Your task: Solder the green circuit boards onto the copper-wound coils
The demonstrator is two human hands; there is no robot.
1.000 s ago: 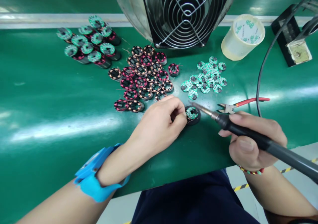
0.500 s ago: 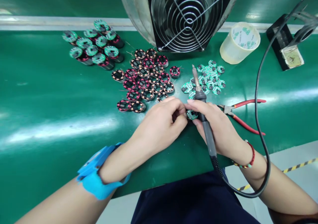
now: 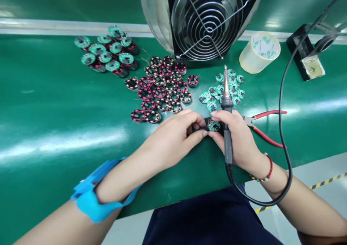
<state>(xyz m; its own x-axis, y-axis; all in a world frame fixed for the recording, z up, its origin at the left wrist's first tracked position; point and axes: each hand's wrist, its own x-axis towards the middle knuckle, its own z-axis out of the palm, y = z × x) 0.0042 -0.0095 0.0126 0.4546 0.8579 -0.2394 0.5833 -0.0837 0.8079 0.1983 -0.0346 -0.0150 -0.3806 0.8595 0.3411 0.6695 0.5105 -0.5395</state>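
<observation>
A motor stator (image 3: 214,126) topped with a round green circuit board lies between my two hands. My right hand (image 3: 238,136) pinches its right side with thumb and finger. Tucked across that same hand is a soldering iron (image 3: 228,140), its bare tip pointing away from me, clear of the stator. My left hand (image 3: 176,136) is closed at the stator's left, thumb and fingers around a dark piece (image 3: 200,126) that I cannot make out fully. Left of the hands stand several wound stators (image 3: 159,93); beyond the iron lies a pile of small green circuit boards (image 3: 233,87).
Several stators with boards (image 3: 108,53) stand at the back left. A caged fan (image 3: 208,28) overhangs the back. To the right are a tape roll (image 3: 257,55), an iron stand (image 3: 305,53) and red-handled pliers (image 3: 268,136). The iron's cable (image 3: 282,122) loops over my right forearm.
My left fingers have opened from a tight pinch to hold the dark piece beside the stator. The soldering iron has swung more upright, its tip shifting right. The view has moved slightly.
</observation>
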